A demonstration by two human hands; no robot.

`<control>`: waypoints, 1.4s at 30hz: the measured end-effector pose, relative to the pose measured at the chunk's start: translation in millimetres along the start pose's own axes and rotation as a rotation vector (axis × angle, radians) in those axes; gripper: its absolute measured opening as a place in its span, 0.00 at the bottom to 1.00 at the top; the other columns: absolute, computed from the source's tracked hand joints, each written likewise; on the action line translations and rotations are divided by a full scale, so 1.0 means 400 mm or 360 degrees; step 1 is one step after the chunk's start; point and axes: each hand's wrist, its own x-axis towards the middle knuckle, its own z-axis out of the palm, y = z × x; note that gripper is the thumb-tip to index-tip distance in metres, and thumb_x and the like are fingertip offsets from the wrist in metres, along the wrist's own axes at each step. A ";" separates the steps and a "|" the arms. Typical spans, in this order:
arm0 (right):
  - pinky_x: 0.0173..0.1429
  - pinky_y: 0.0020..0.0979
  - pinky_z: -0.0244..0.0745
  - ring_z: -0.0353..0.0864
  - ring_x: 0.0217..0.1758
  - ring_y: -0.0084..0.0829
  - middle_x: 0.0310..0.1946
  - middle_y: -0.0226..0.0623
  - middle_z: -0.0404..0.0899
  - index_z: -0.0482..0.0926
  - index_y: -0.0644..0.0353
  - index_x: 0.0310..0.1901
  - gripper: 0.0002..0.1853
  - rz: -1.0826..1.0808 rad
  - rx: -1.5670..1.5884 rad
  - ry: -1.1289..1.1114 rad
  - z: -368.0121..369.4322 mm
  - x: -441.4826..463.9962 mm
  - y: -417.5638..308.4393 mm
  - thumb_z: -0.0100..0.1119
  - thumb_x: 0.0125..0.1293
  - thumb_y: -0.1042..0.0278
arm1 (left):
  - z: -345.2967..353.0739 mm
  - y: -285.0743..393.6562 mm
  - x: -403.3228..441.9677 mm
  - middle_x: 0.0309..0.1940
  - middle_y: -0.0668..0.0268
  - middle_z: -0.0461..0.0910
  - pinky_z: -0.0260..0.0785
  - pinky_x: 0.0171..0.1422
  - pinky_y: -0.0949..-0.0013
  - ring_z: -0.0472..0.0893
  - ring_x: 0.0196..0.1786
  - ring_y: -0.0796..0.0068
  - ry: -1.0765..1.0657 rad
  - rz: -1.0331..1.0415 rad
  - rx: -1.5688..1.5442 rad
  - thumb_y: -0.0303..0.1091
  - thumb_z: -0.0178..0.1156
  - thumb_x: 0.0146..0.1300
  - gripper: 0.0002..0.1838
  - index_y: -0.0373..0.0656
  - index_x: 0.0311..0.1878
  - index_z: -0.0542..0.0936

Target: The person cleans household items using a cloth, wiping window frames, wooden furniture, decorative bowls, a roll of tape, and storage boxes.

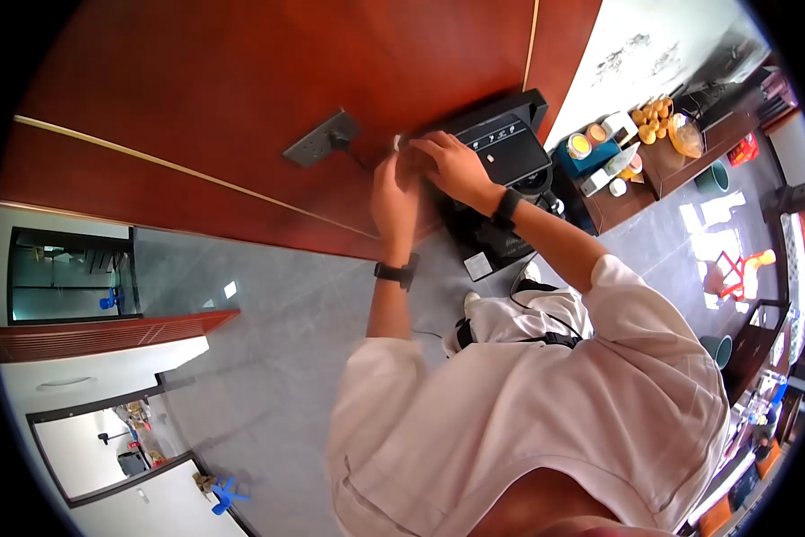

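Observation:
Both my hands are raised close together in front of the red-brown wood panel, beside a black machine (510, 152) with a dark control panel. My left hand (393, 201) points upward with its fingers closed. A small whitish thing (397, 141) shows at its fingertips, too small and blurred to name. Bent fingers bring my right hand (456, 170) in from the machine's side towards the left one; what they pinch, if anything, is hidden. Left of the hands, a black plug (338, 140) sits in a wall socket plate (317, 141), its cord running towards the hands.
A brown counter (680, 166) at the right bears a blue box (582, 161), cups and several yellow-brown round items (653, 116). Green bins (712, 177) and an orange-red folding stool (738, 273) stand on the grey floor (286, 358). Doorways open at the left.

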 end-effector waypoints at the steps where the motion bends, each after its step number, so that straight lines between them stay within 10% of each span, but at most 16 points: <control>1: 0.60 0.40 0.76 0.78 0.55 0.47 0.51 0.41 0.79 0.81 0.57 0.56 0.24 -0.0025 -0.0039 0.0022 0.013 0.017 0.027 0.64 0.55 0.72 | 0.017 -0.005 0.019 0.57 0.54 0.80 0.73 0.62 0.57 0.80 0.59 0.50 -0.0026 -0.0024 0.0042 0.37 0.66 0.63 0.24 0.40 0.61 0.78; 23: 0.56 0.40 0.78 0.79 0.53 0.43 0.44 0.39 0.79 0.81 0.53 0.55 0.24 0.0375 -0.0404 -0.0132 -0.376 0.035 0.473 0.69 0.52 0.68 | 0.521 0.298 0.206 0.49 0.56 0.84 0.76 0.51 0.53 0.82 0.50 0.48 -0.0311 0.0048 0.0305 0.43 0.67 0.61 0.19 0.47 0.54 0.82; 42: 0.48 0.39 0.81 0.80 0.50 0.42 0.42 0.37 0.78 0.82 0.52 0.50 0.18 -0.0178 0.0104 -0.0289 -0.184 -0.049 0.327 0.67 0.55 0.66 | 0.305 0.165 -0.047 0.53 0.55 0.84 0.76 0.54 0.55 0.82 0.53 0.48 -0.0014 -0.0338 0.0539 0.43 0.67 0.62 0.24 0.48 0.61 0.79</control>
